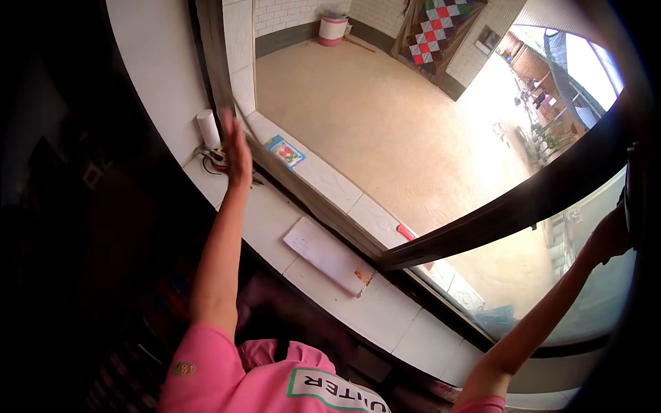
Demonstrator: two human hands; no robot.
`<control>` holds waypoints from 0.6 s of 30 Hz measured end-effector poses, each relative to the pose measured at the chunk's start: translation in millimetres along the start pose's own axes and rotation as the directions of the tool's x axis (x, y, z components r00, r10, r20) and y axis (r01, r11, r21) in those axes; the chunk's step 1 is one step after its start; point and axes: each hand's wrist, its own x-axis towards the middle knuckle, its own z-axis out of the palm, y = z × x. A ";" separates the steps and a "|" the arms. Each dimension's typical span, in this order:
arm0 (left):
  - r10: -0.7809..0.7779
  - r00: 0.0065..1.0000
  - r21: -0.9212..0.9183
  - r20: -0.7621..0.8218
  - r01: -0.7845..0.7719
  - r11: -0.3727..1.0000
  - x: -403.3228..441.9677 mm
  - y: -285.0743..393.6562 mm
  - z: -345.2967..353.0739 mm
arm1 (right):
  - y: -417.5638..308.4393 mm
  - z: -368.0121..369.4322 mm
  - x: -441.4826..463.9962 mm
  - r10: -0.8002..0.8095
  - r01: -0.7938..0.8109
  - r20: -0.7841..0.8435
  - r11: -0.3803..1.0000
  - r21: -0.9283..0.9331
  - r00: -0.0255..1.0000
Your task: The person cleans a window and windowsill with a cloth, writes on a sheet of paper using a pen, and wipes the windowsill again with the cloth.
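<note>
My left hand (pixel 237 153) is raised beside the left upright of the window frame (pixel 219 65), its fingers stretched out and slightly blurred at the tips. Nothing shows in it. My right hand (pixel 611 233) reaches to the far right, against the dark edge of the sliding window panel (pixel 630 199). Its fingers are mostly hidden in shadow there. Behind my left hand, a white cylinder (pixel 207 129) stands on the tiled sill (pixel 406 323), with small tools and a dark cable at its base.
On the inner sill lies a long pale booklet (pixel 329 256). Along the outer ledge are a colourful packet (pixel 285 152), a red-handled object (pixel 405 233) and a bluish plastic bag (pixel 497 316). Outside, a red and white bin (pixel 332 31) stands near a patchwork cloth (pixel 437 31).
</note>
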 end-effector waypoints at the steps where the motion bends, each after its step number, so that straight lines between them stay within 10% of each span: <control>1: -0.015 1.000 -0.001 0.014 0.015 1.000 2.6 -16.5 8.5 | 0.6 0.0 1.9 -0.018 0.018 -0.009 0.999 -0.036 1.000; 7: -0.198 0.980 -0.064 0.024 0.199 0.978 -54.2 -61.9 -5.5 | 19.3 1.8 3.8 -0.116 0.104 -0.047 0.974 -0.200 0.992; 11: -0.387 0.908 0.441 0.160 0.285 0.851 -153.9 -103.4 -102.8 | 66.3 20.6 12.4 -0.126 0.121 0.003 0.944 -0.306 0.992; 18: -0.470 0.858 0.651 0.205 0.239 0.720 -236.0 -116.6 -196.2 | -23.9 -4.0 104.2 -0.291 0.294 0.055 0.916 -0.274 0.955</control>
